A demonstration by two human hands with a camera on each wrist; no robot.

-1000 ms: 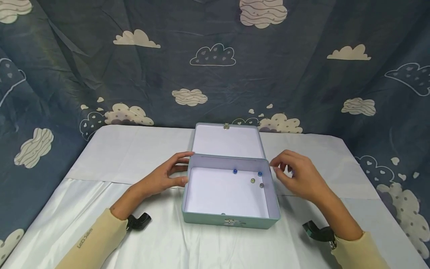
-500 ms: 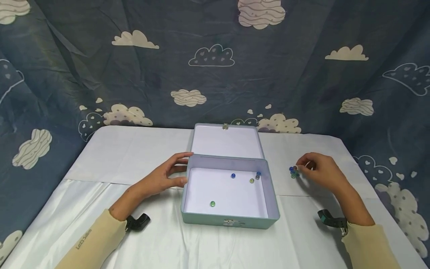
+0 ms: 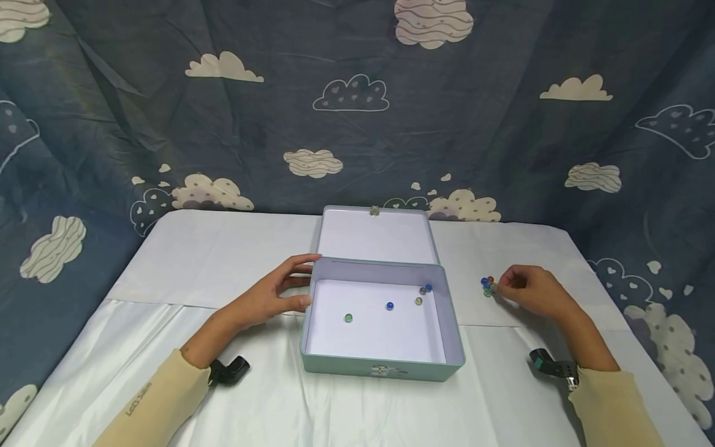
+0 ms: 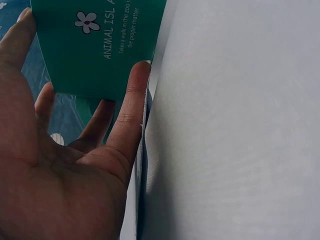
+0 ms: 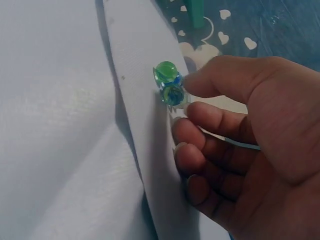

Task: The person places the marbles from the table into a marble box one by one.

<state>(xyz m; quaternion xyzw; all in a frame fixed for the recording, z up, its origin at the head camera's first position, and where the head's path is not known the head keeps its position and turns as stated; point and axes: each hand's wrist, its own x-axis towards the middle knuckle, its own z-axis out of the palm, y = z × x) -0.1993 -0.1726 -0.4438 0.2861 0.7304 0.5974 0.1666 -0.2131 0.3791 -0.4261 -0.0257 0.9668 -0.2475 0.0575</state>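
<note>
A green tin box [image 3: 385, 370] stands with its lid [image 3: 377, 233] folded back behind it. Inside lie several glass marbles, among them a green marble [image 3: 349, 318] and a blue marble [image 3: 390, 306]. My left hand [image 3: 270, 292] rests its spread, mostly straight fingers against the box's left side, which shows printed lettering and a flower [image 4: 87, 22] in the left wrist view. To the right of the box, my right hand [image 3: 530, 288] pinches with thumb and index finger at a green-blue marble [image 5: 173, 94] in a small cluster. A bright green marble [image 5: 166, 72] lies beside it.
A white cloth [image 3: 246, 397] with creases covers the table. Behind it hangs a dark cloud-patterned curtain [image 3: 257, 124]. Black wrist cameras sit on the left wrist [image 3: 229, 370] and on the right wrist [image 3: 550, 364].
My right hand has moved right from the box's rim to the marble cluster, then slightly lower. Marbles in the box have rolled, the green one coming into view. The left hand stays put.
</note>
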